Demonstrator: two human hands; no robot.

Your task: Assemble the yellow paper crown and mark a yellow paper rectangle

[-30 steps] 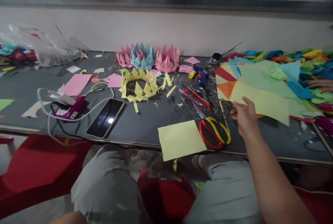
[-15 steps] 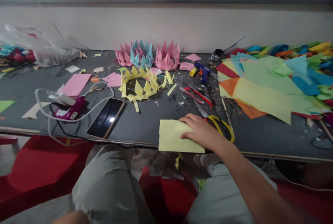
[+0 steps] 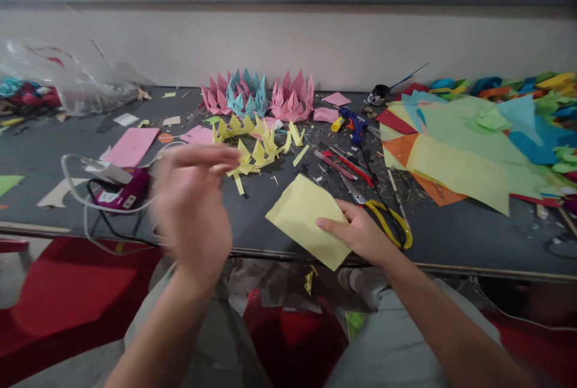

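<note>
My right hand (image 3: 358, 228) grips a sheet of yellow paper (image 3: 306, 213) by its right side, thumb on top, and the sheet is tilted near the table's front edge. My left hand (image 3: 193, 207) is raised over the table to the left of the sheet, smeared by motion, so its fingers do not show clearly. Behind it stands a yellow paper crown (image 3: 256, 153) of folded points, partly covered. Just beyond my right hand lie yellow-handled scissors (image 3: 387, 222).
At the back stand pink paper crowns (image 3: 293, 99) and a blue one (image 3: 247, 96). A blue glue gun (image 3: 356, 123) lies near cutters (image 3: 354, 168). Coloured sheets (image 3: 460, 159) spread to the right. A purple power adapter (image 3: 128, 189) with cables sits left.
My left hand has come up from the lower edge and now covers the phone. My right hand has lifted and turned the yellow paper, which was flat on the table.
</note>
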